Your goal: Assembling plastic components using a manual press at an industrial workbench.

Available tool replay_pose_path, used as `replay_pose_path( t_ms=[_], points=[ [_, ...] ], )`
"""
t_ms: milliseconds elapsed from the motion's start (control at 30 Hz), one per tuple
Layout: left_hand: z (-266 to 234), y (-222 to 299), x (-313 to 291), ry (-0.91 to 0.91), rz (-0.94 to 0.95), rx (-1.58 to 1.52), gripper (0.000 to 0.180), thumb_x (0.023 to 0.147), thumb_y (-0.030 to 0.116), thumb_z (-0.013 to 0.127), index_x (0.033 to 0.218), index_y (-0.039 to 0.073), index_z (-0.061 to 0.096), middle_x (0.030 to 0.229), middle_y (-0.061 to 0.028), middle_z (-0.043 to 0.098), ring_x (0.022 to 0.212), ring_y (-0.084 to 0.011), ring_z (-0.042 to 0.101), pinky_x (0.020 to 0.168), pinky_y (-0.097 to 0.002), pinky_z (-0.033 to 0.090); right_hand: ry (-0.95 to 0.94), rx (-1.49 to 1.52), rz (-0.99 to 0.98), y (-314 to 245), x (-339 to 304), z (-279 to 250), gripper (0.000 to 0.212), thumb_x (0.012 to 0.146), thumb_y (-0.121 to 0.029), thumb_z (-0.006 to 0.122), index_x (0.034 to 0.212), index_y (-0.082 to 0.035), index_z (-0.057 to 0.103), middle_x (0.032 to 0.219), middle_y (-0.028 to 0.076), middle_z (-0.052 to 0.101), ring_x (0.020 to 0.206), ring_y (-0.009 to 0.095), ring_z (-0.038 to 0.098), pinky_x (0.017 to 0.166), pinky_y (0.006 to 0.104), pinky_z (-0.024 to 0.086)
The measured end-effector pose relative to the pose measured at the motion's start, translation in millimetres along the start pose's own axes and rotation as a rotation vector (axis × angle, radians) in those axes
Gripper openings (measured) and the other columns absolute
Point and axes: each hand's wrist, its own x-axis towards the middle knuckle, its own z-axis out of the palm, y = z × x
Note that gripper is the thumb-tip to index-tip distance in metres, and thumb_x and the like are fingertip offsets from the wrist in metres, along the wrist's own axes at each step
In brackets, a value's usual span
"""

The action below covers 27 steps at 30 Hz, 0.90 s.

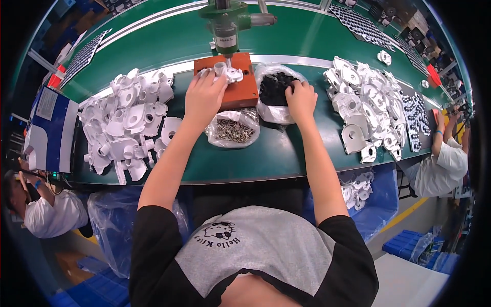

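My left hand is closed on a white plastic housing that sits on an orange fixture block. Straight above the housing, the spindle of a green press points down. My right hand is at the right side of a clear bag of small black parts. Its fingers curl together among those parts, and what they grip is too small to make out. In front of the block lies an open clear bag of metal screws.
White housings are heaped at the left and white parts at the right. A blue and white box stands at the far left. Trays of dark pieces lie at the right. Blue bins are below the table edge. Other people work on both sides.
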Motion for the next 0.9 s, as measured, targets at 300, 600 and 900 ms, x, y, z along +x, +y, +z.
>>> replay_pose_path(
  t_ms=[300,600,900],
  points=[
    [20.6,-11.9,-14.8,-0.115,-0.094,-0.072,0.012,0.083,0.014,0.058,0.089,0.005,0.059,0.105,-0.0227,0.059,0.106,-0.0382,0.056,0.093,-0.047,0.044,-0.34,-0.071,0.036,1.0,15.0,-7.9,0.018,0.075,-0.016,0.058,0.085,-0.004,0.064,0.089,0.015,0.066,0.091,0.033,0.061,0.076,0.0472,0.044],
    [28.4,-7.6,-17.8,0.09,-0.082,-0.052,0.012,0.076,0.015,0.06,0.082,0.004,0.06,0.103,-0.0253,0.063,0.1,-0.0375,0.061,0.092,-0.0467,0.046,-0.061,0.15,-0.038,2.9,22.3,-17.1,0.019,0.082,-0.008,0.052,0.095,0.0,0.065,0.097,0.017,0.061,0.089,0.035,0.059,0.078,0.0422,0.048],
    [27.4,-8.4,-19.3,0.108,-0.093,-0.005,0.012,0.075,0.015,0.059,0.081,0.004,0.059,0.101,-0.0251,0.063,0.1,-0.0366,0.061,0.091,-0.0457,0.047,-0.158,0.726,-0.224,-100.2,48.1,-12.0,0.017,0.084,-0.009,0.061,0.096,0.001,0.067,0.09,0.014,0.067,0.078,0.024,0.066,0.072,0.0302,0.051]
  ],
)
